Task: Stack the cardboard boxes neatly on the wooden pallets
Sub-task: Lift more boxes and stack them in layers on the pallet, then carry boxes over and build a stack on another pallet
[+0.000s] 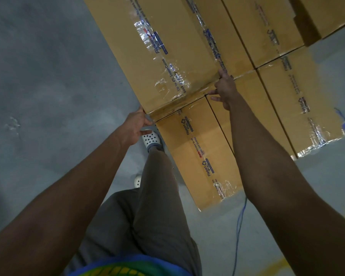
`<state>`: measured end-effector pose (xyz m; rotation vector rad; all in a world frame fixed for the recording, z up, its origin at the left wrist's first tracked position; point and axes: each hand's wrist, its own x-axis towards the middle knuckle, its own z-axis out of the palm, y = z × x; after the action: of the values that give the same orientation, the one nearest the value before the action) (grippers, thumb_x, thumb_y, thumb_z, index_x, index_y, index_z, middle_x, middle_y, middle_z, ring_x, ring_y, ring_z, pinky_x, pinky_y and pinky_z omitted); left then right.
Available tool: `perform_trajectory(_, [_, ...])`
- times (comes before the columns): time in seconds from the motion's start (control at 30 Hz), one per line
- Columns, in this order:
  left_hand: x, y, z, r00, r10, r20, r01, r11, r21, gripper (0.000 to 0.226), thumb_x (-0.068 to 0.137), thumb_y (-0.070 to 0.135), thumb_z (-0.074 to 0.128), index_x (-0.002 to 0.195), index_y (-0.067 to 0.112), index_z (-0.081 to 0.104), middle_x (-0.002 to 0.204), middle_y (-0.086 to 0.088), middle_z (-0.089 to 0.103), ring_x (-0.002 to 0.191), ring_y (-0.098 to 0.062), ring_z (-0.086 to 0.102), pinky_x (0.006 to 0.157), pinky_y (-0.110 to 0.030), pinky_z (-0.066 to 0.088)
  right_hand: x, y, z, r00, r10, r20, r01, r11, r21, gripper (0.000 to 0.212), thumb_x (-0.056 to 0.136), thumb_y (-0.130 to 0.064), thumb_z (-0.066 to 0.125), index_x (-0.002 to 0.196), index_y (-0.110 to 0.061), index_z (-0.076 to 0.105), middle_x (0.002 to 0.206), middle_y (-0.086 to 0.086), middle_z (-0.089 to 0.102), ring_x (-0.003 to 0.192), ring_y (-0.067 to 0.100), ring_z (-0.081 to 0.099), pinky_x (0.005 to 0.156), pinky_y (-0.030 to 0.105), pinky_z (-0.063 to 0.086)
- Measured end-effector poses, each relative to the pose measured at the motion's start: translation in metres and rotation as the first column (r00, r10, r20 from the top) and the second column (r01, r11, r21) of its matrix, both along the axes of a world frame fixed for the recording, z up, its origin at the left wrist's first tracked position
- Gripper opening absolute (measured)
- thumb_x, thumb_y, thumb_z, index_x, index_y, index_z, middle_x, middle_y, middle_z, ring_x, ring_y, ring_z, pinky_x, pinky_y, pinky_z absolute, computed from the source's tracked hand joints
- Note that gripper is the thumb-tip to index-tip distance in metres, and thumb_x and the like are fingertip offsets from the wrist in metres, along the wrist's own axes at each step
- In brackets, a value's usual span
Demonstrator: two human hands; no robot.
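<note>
Bare grey concrete floor (38, 76) at far left. Next, left hand (136, 126) clamped on the near left corner of the upper box (157, 56), fingers (147, 122) curled round the lower edge there. Beneath that hand, a white perforated clog (150, 138) on the floor, close against the stack. Above and rightward, the upper box itself, tape-sealed, resting on the lower layer of boxes (197, 152) with its near edge set back from theirs and running slightly askew to the seam lines below. Further right, right hand (224, 87) spread along the same near edge, fingers open and pressing rather than wrapped. Beyond it, more taped boxes (299, 100) side by side, a blue cable (240, 222) trailing on the floor below. No pallet visible beneath. Step in hand, by judgement: seating and squaring the upper box. Next move likely calls for a small twist or nudge until edges match the boxes underneath, then release.
</note>
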<state>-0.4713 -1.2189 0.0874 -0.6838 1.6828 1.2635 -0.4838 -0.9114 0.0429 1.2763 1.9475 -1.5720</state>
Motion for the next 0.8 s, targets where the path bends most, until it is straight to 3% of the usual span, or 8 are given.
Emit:
perform_trajectory(0.07, [-0.001,0.001,0.002,0.999,-0.021,-0.03,0.02,0.999,-0.043,0.069,0.098,-0.004,0.046,0.157,0.03,0.033,0.144,0.006,0.051,0.108,-0.012,0.063,0.087,-0.038,0.058,0.001,-0.002,-0.001,1.0,-0.003,-0.02,0.003,1.0,-0.004,0.064,0.101,-0.007,0.027,0.159,-0.035,0.028,0.159,0.004,0.037,0.083,0.016,0.066,0.059,0.027,0.052])
perform_trajectory(0.13, [-0.002,0.0,0.008,0.994,-0.081,-0.073,0.071,0.99,-0.123,0.063,0.102,0.003,0.043,0.158,0.028,0.028,0.153,-0.003,0.044,0.114,-0.018,0.06,0.093,-0.043,0.056,0.005,-0.007,0.0,0.998,-0.042,-0.052,0.042,0.999,0.003,0.062,0.101,-0.018,0.036,0.16,-0.033,0.023,0.159,0.005,0.035,0.085,0.016,0.064,0.061,0.029,0.05])
perform_trajectory(0.23, [0.003,-0.009,0.019,0.984,-0.162,-0.071,0.143,0.966,-0.216,0.073,0.101,-0.001,0.048,0.161,0.022,0.015,0.158,-0.007,0.032,0.102,-0.02,0.06,0.068,-0.031,0.05,0.026,-0.022,0.006,0.989,-0.147,-0.017,0.146,0.989,-0.023,0.069,0.097,-0.03,0.049,0.16,-0.03,0.022,0.157,0.004,0.035,0.085,0.017,0.063,0.06,0.03,0.049])
perform_trajectory(0.3, [0.011,-0.029,0.018,0.982,-0.172,-0.083,0.146,0.957,-0.252,0.075,0.098,0.005,0.055,0.162,0.02,0.018,0.156,-0.011,0.037,0.086,-0.016,0.058,0.065,-0.029,0.043,0.049,-0.041,0.009,0.98,-0.199,-0.01,0.199,0.98,-0.029,0.069,0.1,-0.035,0.052,0.161,-0.023,0.021,0.157,0.003,0.034,0.085,0.018,0.064,0.057,0.029,0.049])
perform_trajectory(0.37, [0.019,-0.054,0.022,0.98,-0.171,-0.105,0.134,0.946,-0.296,0.077,0.096,0.012,0.062,0.161,0.02,0.022,0.156,-0.014,0.04,0.111,-0.026,0.059,0.084,-0.036,0.049,0.076,-0.068,0.017,0.977,-0.214,-0.012,0.213,0.975,-0.056,0.068,0.104,-0.036,0.05,0.161,-0.017,0.019,0.154,0.007,0.039,0.084,0.018,0.065,0.052,0.026,0.048])
perform_trajectory(0.43, [0.034,-0.076,0.031,0.978,-0.171,-0.117,0.124,0.935,-0.331,0.076,0.095,0.017,0.065,0.16,0.019,0.025,0.159,-0.012,0.036,0.136,-0.03,0.047,0.1,-0.035,0.043,0.106,-0.101,0.033,0.972,-0.234,0.017,0.235,0.965,-0.121,0.064,0.107,-0.036,0.048,0.16,-0.015,0.02,0.143,0.009,0.047,0.089,0.018,0.064,0.051,0.025,0.046])
perform_trajectory(0.6, [0.113,-0.123,0.061,0.977,-0.038,-0.21,-0.019,0.964,-0.265,0.07,0.091,0.018,0.07,0.154,0.021,0.039,0.142,-0.008,0.056,0.126,-0.026,0.055,0.093,-0.029,0.043,0.201,-0.178,0.068,0.979,-0.204,-0.013,0.192,0.94,-0.282,0.062,0.106,-0.039,0.05,0.159,-0.02,0.024,0.147,0.007,0.046,0.1,0.023,0.062,0.072,0.033,0.052])
perform_trajectory(0.8, [0.25,-0.161,0.084,0.971,-0.002,-0.239,-0.039,0.985,-0.17,0.053,0.088,0.018,0.073,0.138,0.018,0.057,0.118,-0.01,0.07,0.111,-0.026,0.064,0.086,-0.036,0.05,0.34,-0.229,0.122,0.983,-0.163,-0.086,0.126,0.935,-0.332,0.059,0.105,-0.032,0.053,0.157,-0.015,0.03,0.146,0.006,0.048,0.095,0.02,0.064,0.07,0.03,0.052])
